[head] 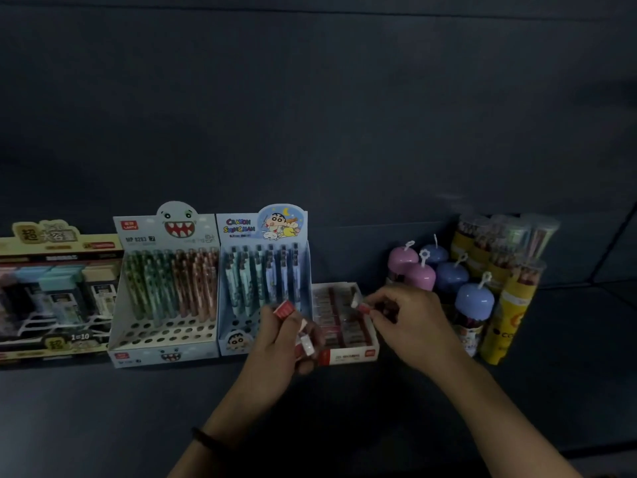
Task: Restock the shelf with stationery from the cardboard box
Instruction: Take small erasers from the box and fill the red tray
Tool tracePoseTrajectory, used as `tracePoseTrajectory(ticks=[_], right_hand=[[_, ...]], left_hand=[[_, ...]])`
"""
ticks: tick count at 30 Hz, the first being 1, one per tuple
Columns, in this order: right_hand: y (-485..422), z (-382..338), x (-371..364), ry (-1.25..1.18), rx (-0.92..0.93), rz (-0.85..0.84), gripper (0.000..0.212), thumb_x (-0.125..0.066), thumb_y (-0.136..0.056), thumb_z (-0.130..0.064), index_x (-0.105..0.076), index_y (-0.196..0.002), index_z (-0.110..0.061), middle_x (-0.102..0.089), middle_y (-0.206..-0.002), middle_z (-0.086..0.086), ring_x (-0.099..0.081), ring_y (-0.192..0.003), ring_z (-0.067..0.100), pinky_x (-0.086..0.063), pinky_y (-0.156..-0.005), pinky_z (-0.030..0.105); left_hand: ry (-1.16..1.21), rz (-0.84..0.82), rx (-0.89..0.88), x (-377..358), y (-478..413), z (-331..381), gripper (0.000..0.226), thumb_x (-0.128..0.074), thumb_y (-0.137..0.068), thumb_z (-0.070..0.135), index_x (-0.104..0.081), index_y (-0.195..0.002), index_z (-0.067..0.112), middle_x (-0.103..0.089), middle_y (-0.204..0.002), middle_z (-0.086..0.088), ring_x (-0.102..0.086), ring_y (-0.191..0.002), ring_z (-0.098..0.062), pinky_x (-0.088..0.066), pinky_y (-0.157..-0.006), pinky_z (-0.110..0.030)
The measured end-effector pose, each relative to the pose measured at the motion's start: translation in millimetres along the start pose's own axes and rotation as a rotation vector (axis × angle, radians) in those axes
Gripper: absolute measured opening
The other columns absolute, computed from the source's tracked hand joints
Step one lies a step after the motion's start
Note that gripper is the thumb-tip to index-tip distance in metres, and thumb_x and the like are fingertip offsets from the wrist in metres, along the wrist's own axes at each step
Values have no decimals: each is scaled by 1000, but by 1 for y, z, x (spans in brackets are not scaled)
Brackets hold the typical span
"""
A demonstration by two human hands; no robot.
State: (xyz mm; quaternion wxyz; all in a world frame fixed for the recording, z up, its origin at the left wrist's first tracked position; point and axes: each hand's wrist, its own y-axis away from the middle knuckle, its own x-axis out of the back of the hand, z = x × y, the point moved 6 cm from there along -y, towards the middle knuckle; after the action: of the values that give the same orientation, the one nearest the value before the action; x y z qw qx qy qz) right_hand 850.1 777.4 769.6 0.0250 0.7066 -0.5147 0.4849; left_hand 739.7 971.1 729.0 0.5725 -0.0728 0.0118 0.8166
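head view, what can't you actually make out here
- Cardboard box: outside the head view entirely.
- Tray: free room inside hidden by the left hand and right hand.
- Small packs in the left hand: count hidden by that hand; print blurred in the dim light.
- Leftmost display box: cut by the left edge.
- Pencil tubes: labels blurred.

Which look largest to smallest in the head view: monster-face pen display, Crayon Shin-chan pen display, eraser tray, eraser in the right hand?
1. monster-face pen display and Crayon Shin-chan pen display: too alike to rank.
2. eraser tray, clearly lower and smaller.
3. eraser pinched in the right hand, smallest.
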Motion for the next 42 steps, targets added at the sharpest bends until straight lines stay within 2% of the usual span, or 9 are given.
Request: tracePoseTrajectory(ticks=[5, 10, 13, 16, 23, 30, 33, 36, 42], right_hand=[[-12, -5, -23, 159, 31, -207, 13, -69, -99, -22, -78, -109, -24, -70, -110, -10, -64, -98, 6, -55, -85, 26], [-13, -1, -37, 263, 5, -294, 19, -69, -98, -20, -78, -113, -27, -73, -117, -9, -68, -103, 9, -58, -86, 31], [-14, 1, -40, 291, -5, -286, 19, -69, -96, -19, -78, -109, -29, -71, -118, -11, -68, -104, 11, -59, -84, 33], [-16, 1, -42, 329, 6, -271, 19, -70, -94, -18, -79, -106, -30, -65, -118, -11, -65, -105, 14, -56, -81, 33], [-20, -10, -30, 343, 7, -353, 28, -63, -98, -18, -80, -115, -32, -74, -120, -8, -68, -103, 13, -57, -86, 32], [-1, -40, -11, -405, 17, -76, 36, -78, -94, -16, -75, -125, -35, -76, -113, -19, -70, -109, -1, -56, -95, 24], [2, -47, -23, -453, 53, -144, 50, -82, -91, -15, -71, -135, -34, -73, -124, -19, -69, -117, 2, -56, -102, 31], [1, -47, -27, -505, -1, -107, 32, -82, -91, -15, -79, -121, -25, -79, -110, -16, -73, -105, 3, -60, -97, 35], [7, -44, -25, -702, -31, -78, 22, -84, -86, 0, -80, -100, -17, -81, -100, -1, -78, -96, 18, -63, -89, 36]], left_hand=[[-10, 0, -52, 1, 9, 7, 27, -50, -112, 24, -50, -109, -3, -71, -100, -27, -55, -68, -24, -39, -54, -31], [8, 10, -69, 3, 11, 9, 22, -53, -110, 18, -71, -99, 10, -74, -84, -5, -70, -68, -9, -51, -53, -19], [19, 20, -72, 0, 11, 7, 23, -54, -109, 14, -76, -105, 14, -75, -84, -7, -70, -70, -9, -50, -52, -18], [26, 16, -76, -1, 11, 7, 24, -53, -108, 10, -76, -112, 15, -79, -92, -2, -76, -84, -11, -52, -56, -18], [-81, 15, -126, 7, 2, -1, 6, -59, -107, 13, -60, -102, 13, -75, -98, -21, -63, -70, -11, -48, -57, -24], [-128, 60, -132, 9, 3, 2, 17, -62, -105, 23, -78, -102, 30, -77, -97, -5, -69, -86, -16, -51, -67, -32], [-172, 76, -180, 8, 6, 7, 21, -62, -106, 20, -79, -104, 31, -77, -93, 3, -70, -83, -9, -52, -64, -26], [-241, 59, -244, 6, 11, 12, 20, -63, -104, 14, -78, -111, 25, -79, -98, 8, -71, -85, -4, -53, -65, -20], [24, 35, -50, 5, 7, 0, 24, -56, -106, 33, -77, -111, 22, -78, -103, -6, -68, -83, -12, -52, -69, -34]])
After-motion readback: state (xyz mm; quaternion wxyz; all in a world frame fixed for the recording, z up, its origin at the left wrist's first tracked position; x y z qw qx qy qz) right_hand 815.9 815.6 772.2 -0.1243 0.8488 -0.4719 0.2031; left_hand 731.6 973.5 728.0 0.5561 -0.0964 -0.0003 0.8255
